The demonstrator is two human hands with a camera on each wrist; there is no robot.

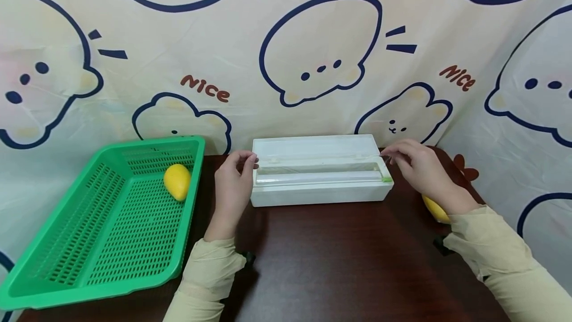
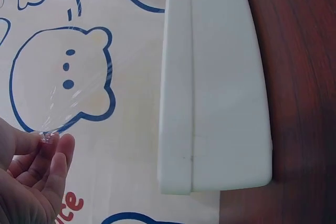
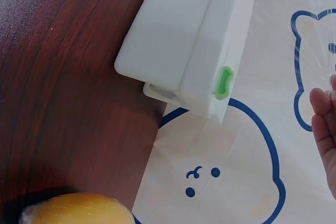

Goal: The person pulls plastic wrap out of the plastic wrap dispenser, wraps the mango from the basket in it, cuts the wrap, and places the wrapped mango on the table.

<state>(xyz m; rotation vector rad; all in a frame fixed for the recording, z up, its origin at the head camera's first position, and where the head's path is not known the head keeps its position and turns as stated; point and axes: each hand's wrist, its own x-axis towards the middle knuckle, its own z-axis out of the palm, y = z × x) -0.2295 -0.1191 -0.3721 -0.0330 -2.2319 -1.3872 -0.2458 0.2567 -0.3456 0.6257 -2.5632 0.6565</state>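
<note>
A white cling film dispenser box (image 1: 321, 195) sits on the table, a pale roll (image 1: 319, 177) showing in its long opening. Clear cling film (image 2: 63, 109) stretches above the box between both hands. My left hand (image 1: 234, 185) pinches one corner of the film at the box's left end, gathered between thumb and fingers in the left wrist view. At the other end my right hand (image 1: 413, 165) pinches the opposite corner, thumb and fingertips together. In the right wrist view only part of that hand (image 3: 326, 129) shows at the edge. A green slider (image 3: 224, 82) sits on the box's end.
A green plastic basket (image 1: 189, 222) stands at left with a lemon (image 1: 177, 182) inside. Another yellow fruit (image 3: 79, 211), wrapped in shiny film, lies on the table by the right forearm. A printed curtain (image 1: 321, 118) rises directly behind the box.
</note>
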